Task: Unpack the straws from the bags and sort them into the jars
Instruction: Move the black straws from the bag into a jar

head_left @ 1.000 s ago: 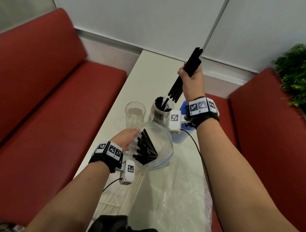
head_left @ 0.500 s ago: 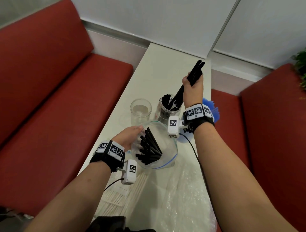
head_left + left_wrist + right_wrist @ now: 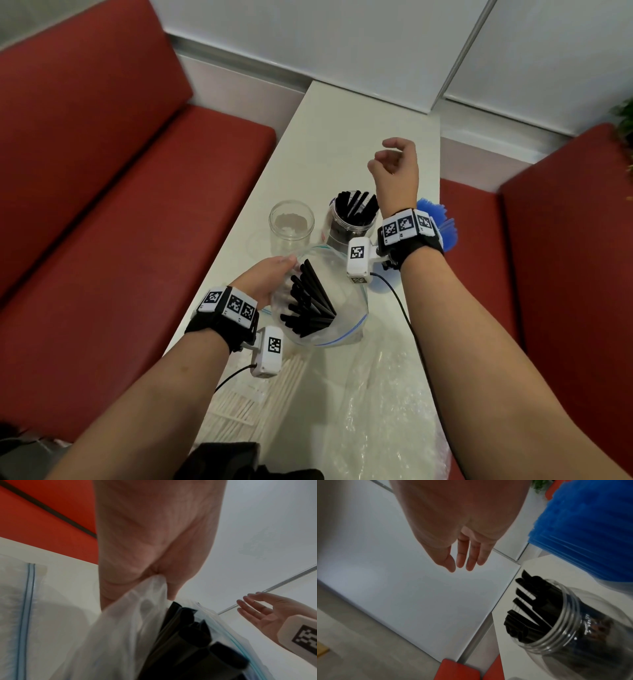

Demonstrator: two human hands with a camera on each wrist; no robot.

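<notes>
My left hand [image 3: 286, 265] pinches the rim of a clear zip bag [image 3: 346, 301] and holds its mouth wide; the pinch shows in the left wrist view on the bag's edge [image 3: 152, 582]. Several black straws [image 3: 310, 306] lie inside the bag. Beyond the bag stands a clear jar [image 3: 349, 228] filled with upright black straws [image 3: 527, 608]. My right hand [image 3: 388, 156] hovers above and beyond that jar, fingers relaxed and holding nothing [image 3: 464, 563]. Left of it stands an empty clear jar [image 3: 291, 222].
Blue straws [image 3: 436, 219] stand behind my right wrist near the table's right edge. A pack of white straws [image 3: 250, 394] and crumpled clear plastic [image 3: 383, 411] lie on the near end of the narrow white table [image 3: 342, 137]. Red benches flank both sides.
My right hand brought its bundle of black straws down into the jar and let go; it is now empty above the jar. My left hand kept holding the bag.
</notes>
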